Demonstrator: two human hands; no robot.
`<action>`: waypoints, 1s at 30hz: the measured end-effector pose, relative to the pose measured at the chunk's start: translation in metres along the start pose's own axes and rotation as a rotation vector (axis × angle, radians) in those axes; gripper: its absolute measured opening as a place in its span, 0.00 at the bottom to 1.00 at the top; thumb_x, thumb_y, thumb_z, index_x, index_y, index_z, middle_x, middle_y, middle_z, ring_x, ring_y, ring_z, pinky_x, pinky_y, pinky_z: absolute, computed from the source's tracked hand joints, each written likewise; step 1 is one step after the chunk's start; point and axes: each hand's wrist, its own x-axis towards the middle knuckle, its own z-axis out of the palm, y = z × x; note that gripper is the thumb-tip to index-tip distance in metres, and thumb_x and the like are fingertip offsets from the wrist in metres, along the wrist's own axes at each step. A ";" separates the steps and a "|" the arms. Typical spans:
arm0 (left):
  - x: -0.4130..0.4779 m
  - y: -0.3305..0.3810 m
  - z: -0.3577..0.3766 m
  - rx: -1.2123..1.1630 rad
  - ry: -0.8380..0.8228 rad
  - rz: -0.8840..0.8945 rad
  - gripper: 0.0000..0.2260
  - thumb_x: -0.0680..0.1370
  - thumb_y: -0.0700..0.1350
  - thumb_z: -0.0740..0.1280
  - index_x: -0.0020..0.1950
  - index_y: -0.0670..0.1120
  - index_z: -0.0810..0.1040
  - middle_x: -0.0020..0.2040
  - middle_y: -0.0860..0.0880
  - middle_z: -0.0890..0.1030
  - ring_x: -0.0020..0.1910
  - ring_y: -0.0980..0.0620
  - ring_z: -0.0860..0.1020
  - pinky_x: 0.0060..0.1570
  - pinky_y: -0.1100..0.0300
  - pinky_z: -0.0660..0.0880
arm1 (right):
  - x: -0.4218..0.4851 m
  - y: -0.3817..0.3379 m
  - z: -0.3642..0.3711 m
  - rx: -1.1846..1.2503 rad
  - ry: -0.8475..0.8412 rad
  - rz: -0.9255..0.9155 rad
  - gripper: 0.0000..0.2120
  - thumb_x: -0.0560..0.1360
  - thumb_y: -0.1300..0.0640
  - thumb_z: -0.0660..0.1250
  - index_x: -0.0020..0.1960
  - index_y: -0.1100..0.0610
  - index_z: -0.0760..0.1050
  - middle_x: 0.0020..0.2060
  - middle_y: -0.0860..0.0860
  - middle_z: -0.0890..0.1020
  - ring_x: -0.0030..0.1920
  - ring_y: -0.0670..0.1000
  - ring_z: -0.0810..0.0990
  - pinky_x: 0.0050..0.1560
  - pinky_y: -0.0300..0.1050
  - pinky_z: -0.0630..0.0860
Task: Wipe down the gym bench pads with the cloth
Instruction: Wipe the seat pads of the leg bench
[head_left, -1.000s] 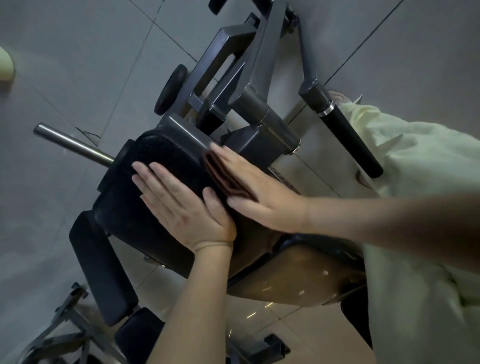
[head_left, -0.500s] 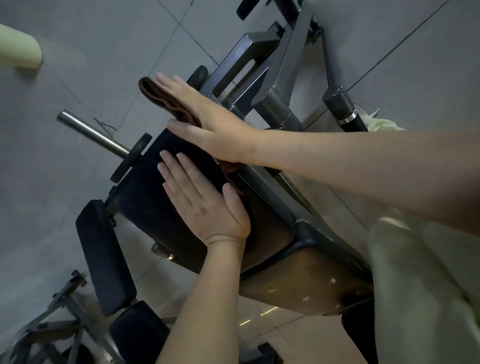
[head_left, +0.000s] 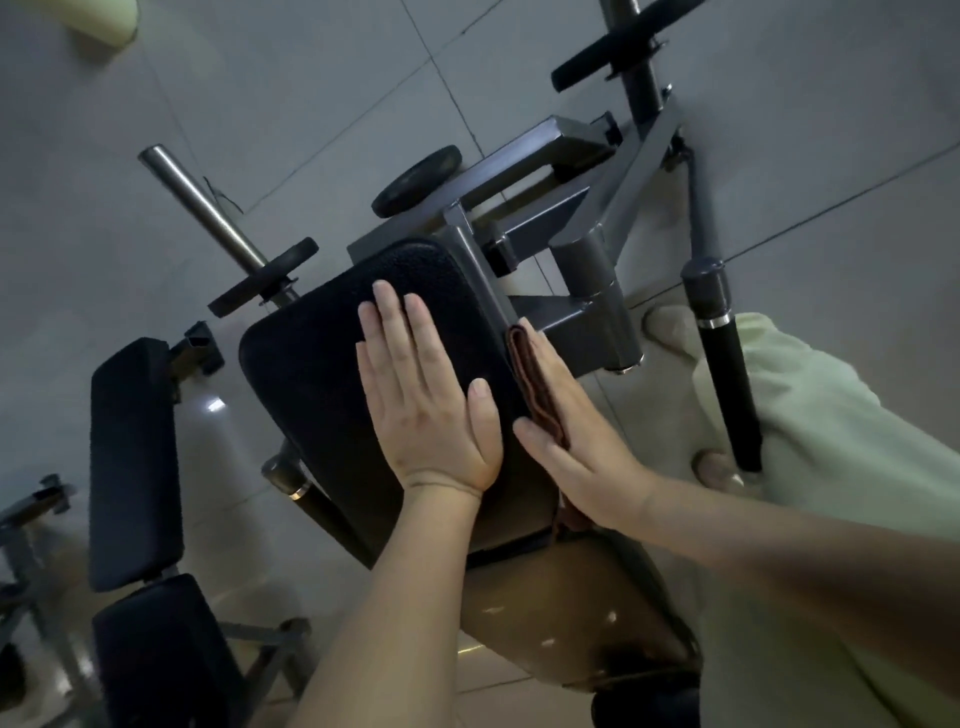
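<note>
Grey floor tiles (head_left: 311, 104) are showing behind. I'm watching both hands working with fingers (head_left: 387, 322) straight: the left hand (head_left: 431, 415) lying flat on one pad (head_left: 311, 374), the right hand (head_left: 582, 447) pressing one cloth (head_left: 535, 384) against its edge.

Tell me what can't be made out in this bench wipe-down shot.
- Cloth: head view, mostly under the right hand; only a folded edge shows.
- Black pad: head view, partly covered by the left hand; dim light hides any dirt.
- Second bench: head view, dark, blurred, cut off by the bottom edge.
</note>
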 end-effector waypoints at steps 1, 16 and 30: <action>0.000 0.000 0.000 0.007 -0.006 -0.007 0.32 0.77 0.49 0.53 0.78 0.36 0.52 0.78 0.34 0.54 0.78 0.37 0.51 0.78 0.48 0.46 | 0.007 -0.003 -0.001 -0.004 -0.001 0.004 0.32 0.82 0.53 0.58 0.80 0.51 0.45 0.80 0.45 0.48 0.79 0.45 0.44 0.79 0.58 0.49; 0.000 0.007 -0.007 -0.016 -0.041 -0.116 0.32 0.77 0.53 0.55 0.79 0.43 0.52 0.79 0.41 0.55 0.79 0.42 0.53 0.77 0.46 0.51 | 0.134 -0.092 -0.036 -0.146 -0.216 -0.120 0.28 0.80 0.53 0.58 0.73 0.37 0.47 0.81 0.50 0.49 0.80 0.46 0.47 0.79 0.53 0.50; -0.035 0.065 0.003 -0.123 -0.003 -1.333 0.33 0.80 0.62 0.45 0.81 0.45 0.50 0.79 0.35 0.51 0.78 0.38 0.53 0.76 0.42 0.53 | 0.195 -0.140 0.066 -1.634 -1.178 -1.112 0.34 0.79 0.36 0.56 0.80 0.44 0.49 0.80 0.52 0.39 0.78 0.60 0.36 0.75 0.68 0.40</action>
